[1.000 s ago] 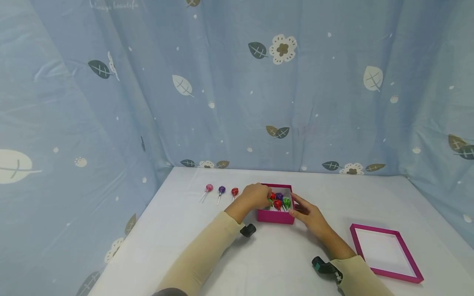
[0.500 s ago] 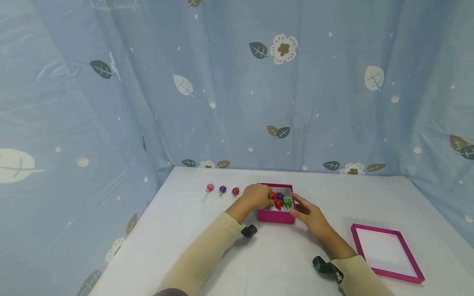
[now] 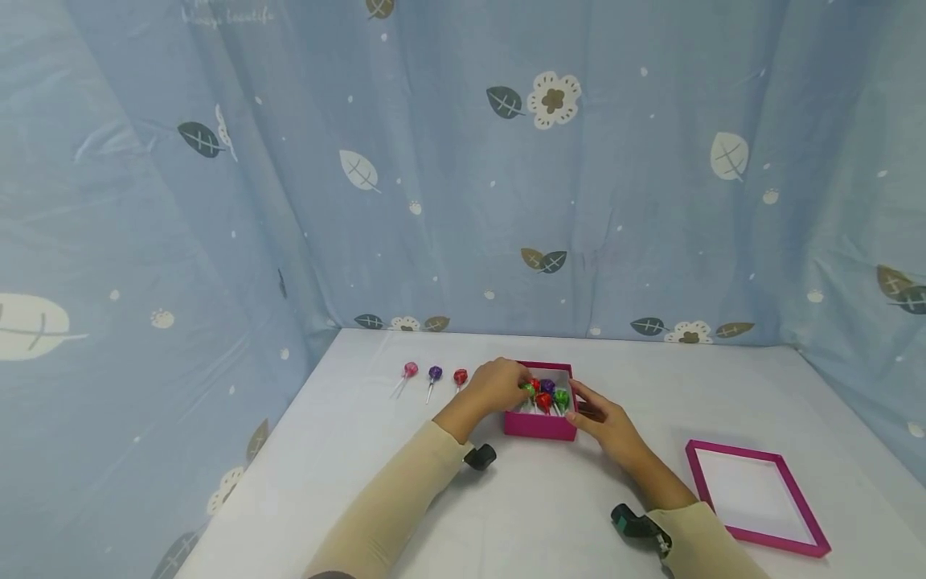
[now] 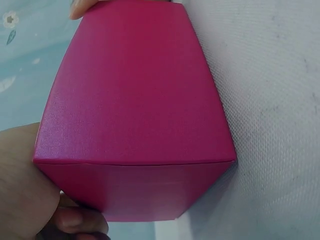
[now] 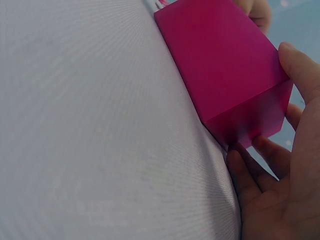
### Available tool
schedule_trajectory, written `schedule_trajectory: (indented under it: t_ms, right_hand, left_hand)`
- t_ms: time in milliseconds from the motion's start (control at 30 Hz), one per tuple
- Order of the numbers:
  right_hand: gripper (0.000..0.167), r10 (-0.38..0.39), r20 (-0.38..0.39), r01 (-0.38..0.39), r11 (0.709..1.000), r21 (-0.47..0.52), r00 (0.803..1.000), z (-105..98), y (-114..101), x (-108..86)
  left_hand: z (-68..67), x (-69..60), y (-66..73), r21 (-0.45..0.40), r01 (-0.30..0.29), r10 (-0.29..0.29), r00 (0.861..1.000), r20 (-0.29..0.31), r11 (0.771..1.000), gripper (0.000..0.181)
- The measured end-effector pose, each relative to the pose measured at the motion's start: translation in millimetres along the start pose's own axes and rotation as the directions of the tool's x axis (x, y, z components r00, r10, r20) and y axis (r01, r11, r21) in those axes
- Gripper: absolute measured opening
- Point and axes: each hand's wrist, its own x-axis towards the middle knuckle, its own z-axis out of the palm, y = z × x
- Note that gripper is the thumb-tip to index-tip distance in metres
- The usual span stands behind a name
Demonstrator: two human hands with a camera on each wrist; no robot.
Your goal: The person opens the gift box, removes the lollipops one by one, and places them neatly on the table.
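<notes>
A magenta box point(image 3: 539, 426) stands on the white table with its top uncovered. Inside lie several wrapped lollipops, among them a purple one point(image 3: 547, 387), a red one point(image 3: 544, 402) and a green one point(image 3: 561, 398). My left hand point(image 3: 497, 384) reaches over the box's left wall, its fingers bent down at another green lollipop point(image 3: 530, 391). Whether they pinch it is hidden. My right hand point(image 3: 606, 422) grips the box's right end. In the right wrist view, the thumb point(image 5: 295, 62) lies at the upper edge and the fingers point(image 5: 270, 155) press against the end wall.
Left of the box, a pink lollipop point(image 3: 410, 370), a purple lollipop point(image 3: 435, 374) and a red lollipop point(image 3: 460, 376) lie in a row. A magenta-rimmed lid point(image 3: 755, 528) with a white inside rests at the right. A blue patterned curtain point(image 3: 448, 225) hangs behind the table.
My left hand's wrist has shifted slightly left, and more of the green lollipop shows at its fingertips. The right hand and the box look unmoved.
</notes>
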Motion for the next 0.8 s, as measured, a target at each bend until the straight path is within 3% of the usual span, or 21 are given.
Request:
schedule_trajectory:
  t_ms: [200,433,633,800]
  right_hand:
    - [0.066,-0.005,-0.009,0.004,1.0,-0.017,1.0,0.3,0.8,0.2]
    - [0.065,-0.008,-0.009,0.007,1.0,-0.021,1.0,1.0,-2.2,0.7]
    - [0.066,-0.028,-0.006,0.028,0.999,-0.031,1.0,0.9,-2.1,1.1]
    - [0.066,-0.02,-0.011,0.019,0.999,-0.044,1.0,-0.3,-1.3,0.2]
  left_hand:
    - [-1.0,-0.1,0.8,0.033,-0.034,0.032,0.999,0.044,0.999,0.029]
    - [-1.2,-0.9,0.9,0.048,-0.034,0.033,0.999,0.018,0.998,0.026]
    - [0.5,-2.9,-2.8,-0.025,-0.011,0.01,1.0,-0.017,1.0,0.027]
    - [-3.6,-7.4,-7.2,-0.166,-0.022,0.007,0.996,-0.089,0.986,0.029]
